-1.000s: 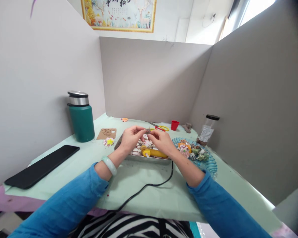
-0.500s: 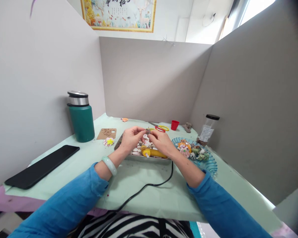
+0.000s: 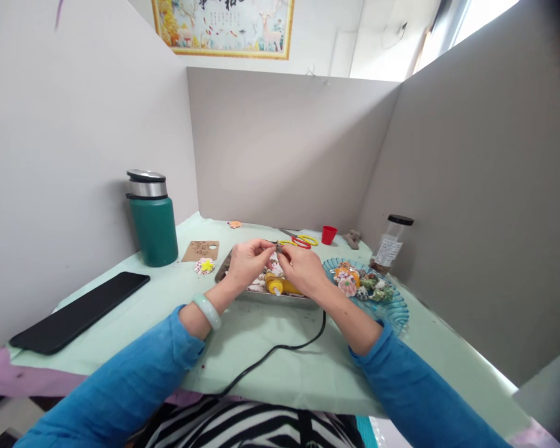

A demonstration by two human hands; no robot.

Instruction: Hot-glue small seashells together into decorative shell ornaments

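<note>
My left hand (image 3: pixel 249 261) and my right hand (image 3: pixel 303 267) meet above a metal tray (image 3: pixel 280 300), fingertips pinched together. Between them they hold a small grey-brown piece (image 3: pixel 279 247), too small to name for certain. Under the hands, white and pinkish shells (image 3: pixel 257 283) lie in the tray. A yellow hot glue gun (image 3: pixel 280 285) rests on them, its pale nozzle toward me, partly hidden by my right hand. Its black cord (image 3: pixel 280 347) runs over the green tablecloth to the near edge. Just beyond my fingers lie scissors (image 3: pixel 303 241) with red and yellow handles.
A green bottle (image 3: pixel 153 227), a black phone (image 3: pixel 81 311), a brown card (image 3: pixel 200 251) and a flower ornament (image 3: pixel 204 266) are on the left. On the right stand a blue plate (image 3: pixel 399 311) of shell pieces, a black-lidded jar (image 3: pixel 389 246) and a red cup (image 3: pixel 329 234). Grey partitions (image 3: pixel 284 143) enclose the table.
Both hands stay together over the tray with the small piece. My right hand has shifted very slightly, covering a little more of the glue gun.
</note>
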